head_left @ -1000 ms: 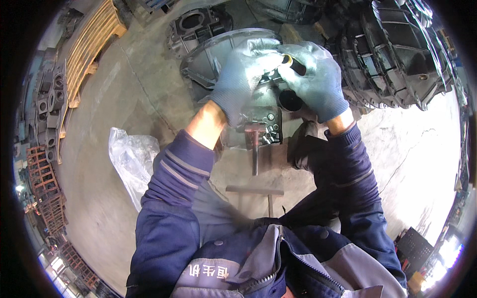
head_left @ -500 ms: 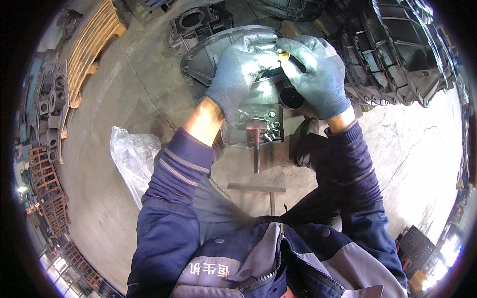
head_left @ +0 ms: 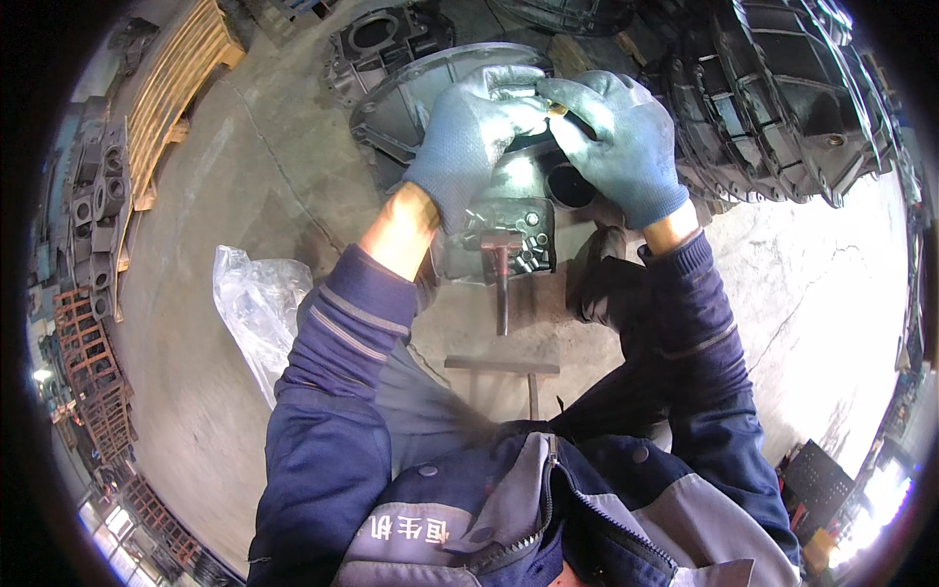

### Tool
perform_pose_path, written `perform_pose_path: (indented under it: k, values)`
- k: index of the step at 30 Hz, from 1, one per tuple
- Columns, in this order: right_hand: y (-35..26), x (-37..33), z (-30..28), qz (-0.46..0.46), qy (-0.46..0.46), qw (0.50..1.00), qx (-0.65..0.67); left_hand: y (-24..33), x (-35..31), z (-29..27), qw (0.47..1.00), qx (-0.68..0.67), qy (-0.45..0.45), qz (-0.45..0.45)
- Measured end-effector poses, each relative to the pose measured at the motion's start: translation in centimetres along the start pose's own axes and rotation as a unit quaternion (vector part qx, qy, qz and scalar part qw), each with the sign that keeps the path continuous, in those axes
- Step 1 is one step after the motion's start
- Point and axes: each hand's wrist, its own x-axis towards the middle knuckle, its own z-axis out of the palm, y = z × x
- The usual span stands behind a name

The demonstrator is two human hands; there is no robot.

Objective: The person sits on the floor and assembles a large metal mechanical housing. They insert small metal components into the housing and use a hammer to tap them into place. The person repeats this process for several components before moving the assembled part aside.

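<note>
Glints of metal, knit cloth, clear plastic

Gloves (head_left: pixel 453 147) of knitted cloth; a small yellow piece (head_left: pixel 557 110), shiny like metal; a dull metal hammer (head_left: pixel 502 266); a glossy, crumpled plastic bag (head_left: pixel 252 303); matt concrete floor (head_left: pixel 201 245).

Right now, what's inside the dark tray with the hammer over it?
Small shiny metal cylinders lie loose in the tray, many at its right side. Anything directly beneath the hammer head is covered, so I can't tell.
</note>
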Motion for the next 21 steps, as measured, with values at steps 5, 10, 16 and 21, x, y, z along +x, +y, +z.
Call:
perform_pose_path:
  k: [5, 10, 16, 21]
  values:
    - [0.8, -0.9, 0.4, 0.027, -0.023, 0.999, 0.021, 0.1, 1.6, -0.5, 0.998, 0.063, 0.001, -0.029]
    - [4.7, -6.1, 3.9, 0.158, -0.078, 0.982, 0.075, 0.2, 6.5, -4.4, 0.817, 0.515, 0.219, 0.141]
    - [10.3, -17.1, 12.7, 0.374, -0.196, 0.901, 0.103, -2.4, 11.6, -11.3, 0.743, 0.667, -0.021, -0.06]
    - [12.8, -22.2, 19.4, 0.42, -0.23, 0.872, 0.098, -4.4, 13.2, -13.1, 0.765, 0.642, 0.03, -0.039]
